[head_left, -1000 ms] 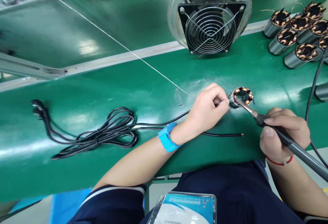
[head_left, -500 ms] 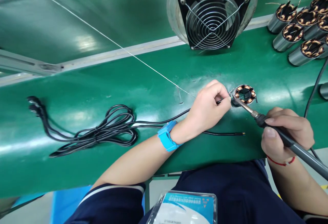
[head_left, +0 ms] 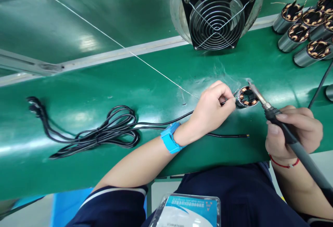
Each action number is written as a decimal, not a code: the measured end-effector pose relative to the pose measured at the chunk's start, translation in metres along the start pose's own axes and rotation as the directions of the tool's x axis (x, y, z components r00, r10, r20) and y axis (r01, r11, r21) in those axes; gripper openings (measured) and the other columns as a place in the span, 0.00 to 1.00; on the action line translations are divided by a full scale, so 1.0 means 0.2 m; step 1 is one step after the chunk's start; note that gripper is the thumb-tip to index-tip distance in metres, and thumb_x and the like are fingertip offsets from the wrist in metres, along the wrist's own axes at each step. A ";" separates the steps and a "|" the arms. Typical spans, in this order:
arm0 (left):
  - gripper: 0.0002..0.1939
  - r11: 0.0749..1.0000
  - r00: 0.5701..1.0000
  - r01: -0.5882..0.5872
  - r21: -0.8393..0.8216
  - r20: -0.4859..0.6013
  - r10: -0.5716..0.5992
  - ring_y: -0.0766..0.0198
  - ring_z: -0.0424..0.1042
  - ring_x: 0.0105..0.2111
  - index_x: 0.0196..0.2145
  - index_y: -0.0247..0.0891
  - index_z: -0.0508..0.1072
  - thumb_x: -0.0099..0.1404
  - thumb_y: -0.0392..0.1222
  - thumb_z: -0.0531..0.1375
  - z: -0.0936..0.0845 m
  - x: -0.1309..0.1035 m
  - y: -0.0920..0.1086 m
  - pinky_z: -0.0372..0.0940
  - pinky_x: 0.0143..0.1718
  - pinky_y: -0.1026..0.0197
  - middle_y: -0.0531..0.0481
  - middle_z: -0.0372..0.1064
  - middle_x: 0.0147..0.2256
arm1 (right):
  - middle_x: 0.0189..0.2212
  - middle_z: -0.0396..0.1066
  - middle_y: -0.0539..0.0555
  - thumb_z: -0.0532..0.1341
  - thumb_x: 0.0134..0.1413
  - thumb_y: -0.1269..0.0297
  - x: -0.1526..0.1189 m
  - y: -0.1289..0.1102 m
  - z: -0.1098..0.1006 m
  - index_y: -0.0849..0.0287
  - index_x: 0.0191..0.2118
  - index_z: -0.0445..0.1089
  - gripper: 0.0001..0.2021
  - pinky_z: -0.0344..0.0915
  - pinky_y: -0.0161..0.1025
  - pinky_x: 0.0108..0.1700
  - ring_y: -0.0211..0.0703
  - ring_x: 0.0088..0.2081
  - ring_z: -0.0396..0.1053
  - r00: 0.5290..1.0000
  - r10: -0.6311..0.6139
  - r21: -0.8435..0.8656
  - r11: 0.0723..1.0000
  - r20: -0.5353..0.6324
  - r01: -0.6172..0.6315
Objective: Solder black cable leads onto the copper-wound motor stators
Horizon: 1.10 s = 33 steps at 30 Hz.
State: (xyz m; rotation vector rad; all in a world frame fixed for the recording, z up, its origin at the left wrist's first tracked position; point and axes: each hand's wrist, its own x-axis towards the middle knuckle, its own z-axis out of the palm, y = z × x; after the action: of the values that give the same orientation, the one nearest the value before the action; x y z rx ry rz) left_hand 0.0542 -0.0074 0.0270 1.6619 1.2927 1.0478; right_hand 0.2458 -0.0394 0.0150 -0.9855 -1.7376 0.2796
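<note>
My left hand (head_left: 214, 107) is closed in a pinch on the end of a black power cord (head_left: 179, 118), right at the left rim of a motor stator (head_left: 241, 101) with copper windings. A thin white solder wire (head_left: 156, 70) runs down from the upper left to the back of that hand; whether the fingers hold it too is hidden. My right hand (head_left: 293, 130) grips a soldering iron (head_left: 292, 138) by its dark handle. The iron's tip is over the far right part of the stator, apart from the cord, with wisps of smoke around it.
A small fan (head_left: 215, 20) with a wire guard stands at the back. Several more stators (head_left: 288, 17) are grouped at the upper right. The coiled part of the cord (head_left: 104, 133) and its plug lie on the green table (head_left: 78, 98) to the left.
The soldering iron's tip has lifted off the cord end at the stator's left rim and moved up and right. Smoke now shows. My left hand has stayed in place.
</note>
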 end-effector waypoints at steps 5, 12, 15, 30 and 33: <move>0.10 1.000 1.000 -0.022 -0.001 -0.021 0.022 0.71 0.61 0.26 0.22 0.36 0.64 0.56 0.25 0.56 0.01 0.00 -0.01 0.57 0.26 0.66 0.54 0.62 0.25 | 0.35 0.76 0.53 0.65 0.53 0.69 0.01 -0.02 0.03 0.52 0.56 0.68 0.23 0.71 0.42 0.31 0.43 0.31 0.71 1.000 -0.029 -0.074 0.997 0.012 0.030; 0.09 1.000 1.000 0.015 -0.005 -0.012 -0.015 0.71 0.61 0.26 0.23 0.36 0.65 0.56 0.25 0.56 0.00 0.00 -0.01 0.57 0.27 0.65 0.54 0.63 0.26 | 0.44 0.77 0.50 0.59 0.62 0.65 0.11 -0.08 0.04 0.48 0.61 0.61 0.23 0.70 0.48 0.50 0.45 0.45 0.75 0.960 0.187 -0.099 0.980 0.206 -0.170; 0.09 0.999 0.999 0.030 -0.015 -0.020 -0.031 0.71 0.62 0.26 0.23 0.36 0.66 0.56 0.25 0.56 0.01 0.01 -0.01 0.58 0.26 0.66 0.54 0.63 0.26 | 0.45 0.76 0.51 0.59 0.61 0.66 0.15 -0.08 0.05 0.50 0.60 0.61 0.21 0.67 0.49 0.53 0.47 0.49 0.72 0.937 0.204 -0.156 0.974 0.284 -0.165; 0.07 0.990 0.998 0.018 -0.138 0.060 -0.009 0.73 0.64 0.24 0.26 0.34 0.70 0.61 0.30 0.57 -0.04 0.02 0.02 0.62 0.25 0.67 0.51 0.66 0.30 | 0.34 0.73 0.48 0.60 0.57 0.70 0.14 -0.07 0.13 0.46 0.58 0.59 0.24 0.68 0.48 0.46 0.44 0.38 0.72 0.950 0.207 -0.143 0.974 0.232 -0.178; 0.06 0.976 0.975 -0.218 -0.014 0.031 0.218 0.69 0.69 0.32 0.28 0.35 0.71 0.62 0.31 0.58 -0.05 0.01 0.02 0.65 0.31 0.65 0.49 0.70 0.34 | 0.34 0.73 0.48 0.60 0.57 0.69 0.14 -0.07 0.13 0.47 0.59 0.59 0.24 0.68 0.49 0.49 0.44 0.40 0.71 0.946 0.225 -0.074 0.974 0.232 -0.214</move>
State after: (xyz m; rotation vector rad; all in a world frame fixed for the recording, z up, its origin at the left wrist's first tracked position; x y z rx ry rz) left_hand 0.0473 -0.0045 0.0342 1.8364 1.0996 1.1480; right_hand 0.2140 -0.0212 0.0322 -1.2243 -1.8578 0.5208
